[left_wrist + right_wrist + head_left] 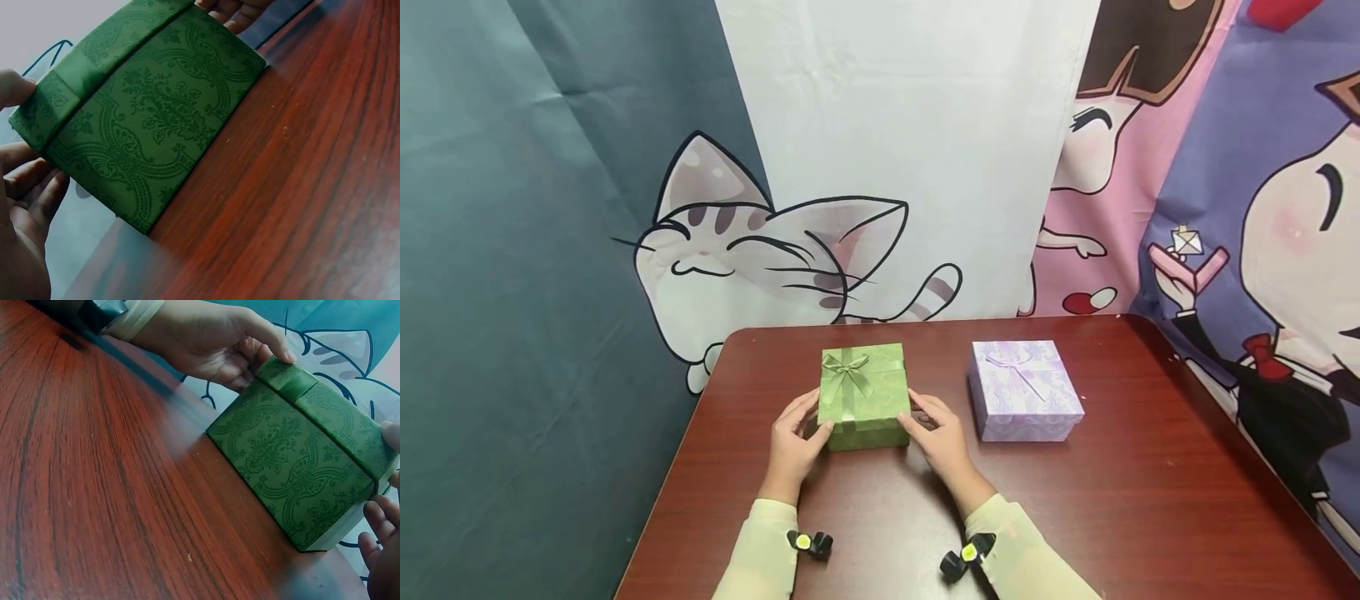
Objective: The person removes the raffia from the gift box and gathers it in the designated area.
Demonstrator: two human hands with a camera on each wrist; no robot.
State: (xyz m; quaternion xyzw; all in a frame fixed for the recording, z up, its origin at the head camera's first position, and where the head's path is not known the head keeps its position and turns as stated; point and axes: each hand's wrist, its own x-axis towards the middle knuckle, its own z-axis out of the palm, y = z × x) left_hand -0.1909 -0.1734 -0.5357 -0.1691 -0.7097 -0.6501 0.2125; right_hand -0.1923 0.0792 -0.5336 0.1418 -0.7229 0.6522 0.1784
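Observation:
A green gift box point(862, 392) with a ribbon bow on its lid sits on the table, patterned all over. My left hand point(793, 442) grips its left side, thumb point(15, 89) on the lid's front corner and fingers around the side. On the opposite side my right hand point(942, 442) holds the box the same way, its thumb at the lid's front right corner. In both wrist views the lid point(331, 419) sits over the box's body, and the fingers lie along the sides near the lid's lower edge.
A lilac gift box point(1024, 392) with a ribbon bow stands to the right on the red-brown wooden table point(1120, 492). Behind the table hangs a cartoon-printed cloth point(917, 125), close to its back edge.

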